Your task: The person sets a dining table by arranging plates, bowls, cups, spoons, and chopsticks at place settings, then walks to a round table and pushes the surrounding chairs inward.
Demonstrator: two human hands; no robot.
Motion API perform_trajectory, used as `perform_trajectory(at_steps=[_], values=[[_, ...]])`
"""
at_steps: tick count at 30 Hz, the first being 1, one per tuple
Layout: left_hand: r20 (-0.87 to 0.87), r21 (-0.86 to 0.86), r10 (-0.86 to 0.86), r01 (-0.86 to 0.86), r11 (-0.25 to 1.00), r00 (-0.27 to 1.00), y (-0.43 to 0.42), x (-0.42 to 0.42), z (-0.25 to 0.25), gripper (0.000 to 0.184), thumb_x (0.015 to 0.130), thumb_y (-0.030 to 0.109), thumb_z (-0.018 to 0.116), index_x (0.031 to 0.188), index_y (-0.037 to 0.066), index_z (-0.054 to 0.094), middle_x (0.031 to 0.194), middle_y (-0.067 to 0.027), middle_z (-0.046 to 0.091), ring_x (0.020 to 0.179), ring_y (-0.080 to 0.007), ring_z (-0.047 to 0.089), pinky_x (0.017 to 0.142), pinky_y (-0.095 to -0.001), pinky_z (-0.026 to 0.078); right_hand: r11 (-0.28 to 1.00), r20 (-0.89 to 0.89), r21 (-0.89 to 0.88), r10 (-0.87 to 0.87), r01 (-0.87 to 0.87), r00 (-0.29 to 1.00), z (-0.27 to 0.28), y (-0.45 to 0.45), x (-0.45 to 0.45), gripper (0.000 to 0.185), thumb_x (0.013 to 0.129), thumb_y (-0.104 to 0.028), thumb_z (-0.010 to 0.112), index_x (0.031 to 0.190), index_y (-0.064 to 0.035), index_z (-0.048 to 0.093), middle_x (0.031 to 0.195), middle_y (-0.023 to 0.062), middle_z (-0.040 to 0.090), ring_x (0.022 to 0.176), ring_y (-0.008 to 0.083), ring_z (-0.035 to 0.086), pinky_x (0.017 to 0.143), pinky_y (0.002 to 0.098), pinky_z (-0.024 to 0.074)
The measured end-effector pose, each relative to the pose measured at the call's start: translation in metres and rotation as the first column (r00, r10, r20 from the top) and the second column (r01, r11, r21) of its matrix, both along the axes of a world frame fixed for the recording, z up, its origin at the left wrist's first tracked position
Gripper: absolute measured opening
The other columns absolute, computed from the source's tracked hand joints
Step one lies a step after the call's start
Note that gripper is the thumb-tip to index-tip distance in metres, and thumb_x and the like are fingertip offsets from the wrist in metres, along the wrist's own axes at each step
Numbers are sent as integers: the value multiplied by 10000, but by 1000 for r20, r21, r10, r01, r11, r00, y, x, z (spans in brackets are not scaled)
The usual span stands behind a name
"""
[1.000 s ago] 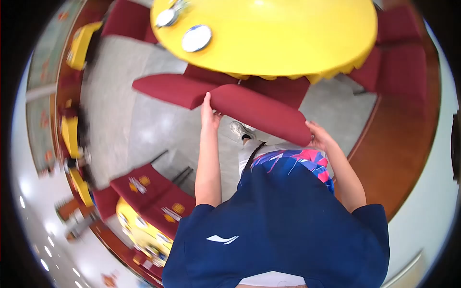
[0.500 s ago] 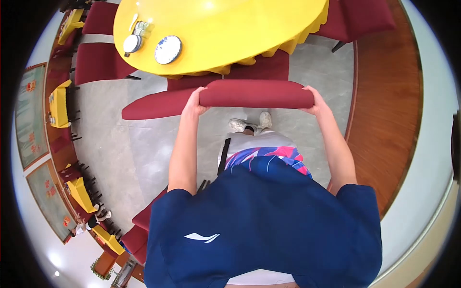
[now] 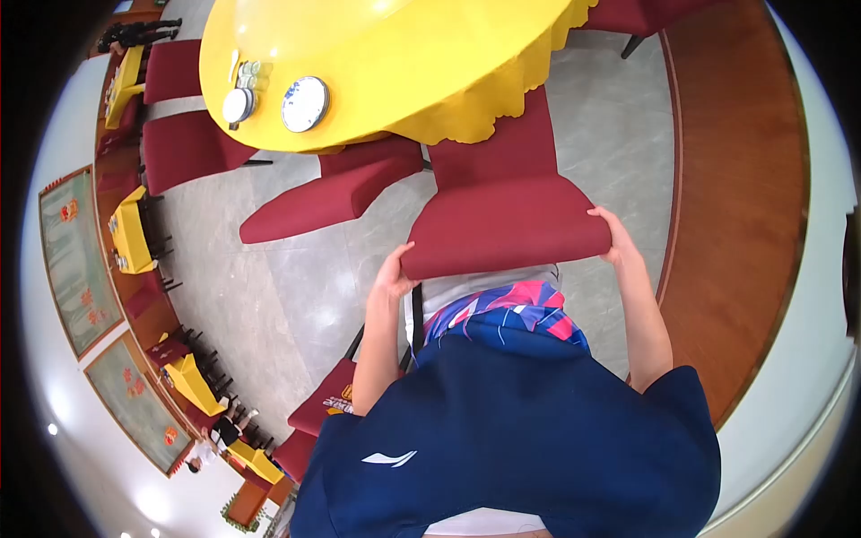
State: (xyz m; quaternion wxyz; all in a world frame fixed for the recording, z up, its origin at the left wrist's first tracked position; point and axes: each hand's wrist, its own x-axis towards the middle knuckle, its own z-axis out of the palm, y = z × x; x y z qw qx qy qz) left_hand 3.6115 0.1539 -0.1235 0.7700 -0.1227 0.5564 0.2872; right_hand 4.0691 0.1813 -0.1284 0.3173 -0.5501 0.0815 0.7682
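Note:
A dark red upholstered chair [image 3: 507,224] stands between me and the round table, its backrest top close to my body. My left hand [image 3: 393,273] is closed on the left upper corner of the backrest, and my right hand [image 3: 615,238] grips the right upper corner. Beyond the backrest the chair's seat shows, its far end under the yellow tablecloth [image 3: 404,72]. A second red chair [image 3: 309,206] stands just left, apart from my left hand. The legs of the held chair are hidden.
On the table are a stack of plates [image 3: 306,103], a bowl [image 3: 238,106] and small glasses [image 3: 251,76]. More red chairs [image 3: 188,148] stand at the left. A curved brown wooden surface [image 3: 735,179] runs along the right. People and yellow-covered tables are far left.
Both hands have drawn the chair back toward my body, away from the table. Its seat now shows beyond the backrest, and my shoes are hidden behind it.

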Motion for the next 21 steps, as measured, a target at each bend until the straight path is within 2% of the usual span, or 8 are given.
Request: perform_trajectory(at_steps=[6, 9, 11, 12, 14, 16, 18, 21], values=[[109, 56, 29, -36, 998, 994, -22, -27, -4, 452, 943, 265, 525, 1337, 53, 463, 1295, -184, 530, 1123, -322, 571, 938, -478, 482, 965, 170, -82, -232, 249, 958, 13, -29, -17, 338, 842, -375, 588, 1043, -108, 636, 1000, 26, 655, 873, 182, 626, 722, 340, 510], [139, 140, 64, -84, 987, 988, -24, -92, -11, 521, 912, 244, 556, 1381, 73, 410, 1368, -261, 385, 1206, -444, 473, 954, -580, 449, 988, 515, 133, -135, 76, 847, 30, -42, -35, 385, 854, -362, 557, 1136, -110, 629, 1090, 55, 637, 999, 186, 601, 776, 385, 511], [226, 202, 311, -357, 912, 923, -31, -165, -30, 531, 888, 235, 577, 1365, 63, 419, 1374, -269, 350, 1253, -450, 420, 1016, -592, 406, 984, 878, 111, -32, -137, 477, 48, -51, -67, 455, 840, -358, 568, 1208, -94, 605, 1165, 117, 615, 1046, 263, 603, 834, 433, 510], [198, 151, 412, -443, 883, 889, -30, -201, -30, 518, 881, 270, 577, 1336, 62, 441, 1364, -266, 365, 1260, -451, 421, 1048, -610, 369, 982, 887, 125, -46, -143, 459, 55, -55, -83, 455, 840, -358, 568, 1208, -94, 605, 1165, 117, 615, 1046, 263, 603, 834, 433, 510], [133, 248, 510, -527, 813, 850, -28, -272, -30, 528, 885, 350, 582, 1308, 60, 460, 1390, -254, 353, 1272, -449, 418, 1032, -614, 381, 819, 879, -415, 249, -397, -407, 64, -56, -120, 554, 827, -394, 556, 1273, -65, 561, 1172, 217, 594, 1081, 355, 595, 892, 471, 497], [62, 322, 562, -550, 771, 825, -19, -334, -23, 608, 885, 437, 586, 1342, 70, 426, 1397, -234, 355, 1265, -445, 430, 1013, -615, 395, 702, 869, -491, 350, -515, -350, 68, -41, -170, 587, 813, -408, 558, 1314, -103, 536, 1223, 245, 576, 1185, 409, 526, 982, 475, 441], [3, 341, 563, -530, 776, 826, -9, -379, -10, 730, 857, 527, 609, 1392, 89, 374, 1379, -210, 373, 1239, -435, 454, 996, -598, 413, 580, 857, -513, 392, -633, -335, 118, -23, -281, 563, 817, -395, 586, 1287, -84, 565, 1288, 154, 587, 1179, 369, 556, 973, 437, 454], [-75, 331, 450, -403, 853, 890, 19, -417, 13, 821, 815, 580, 641, 1421, 117, 337, 1370, -200, 369, 1233, -427, 452, 964, -581, 444, 593, 974, 49, 151, -804, 171, 70, -6, -360, 518, 866, -381, 627, 1264, -53, 574, 1168, 213, 640, 1086, 306, 628, 944, 366, 480]])
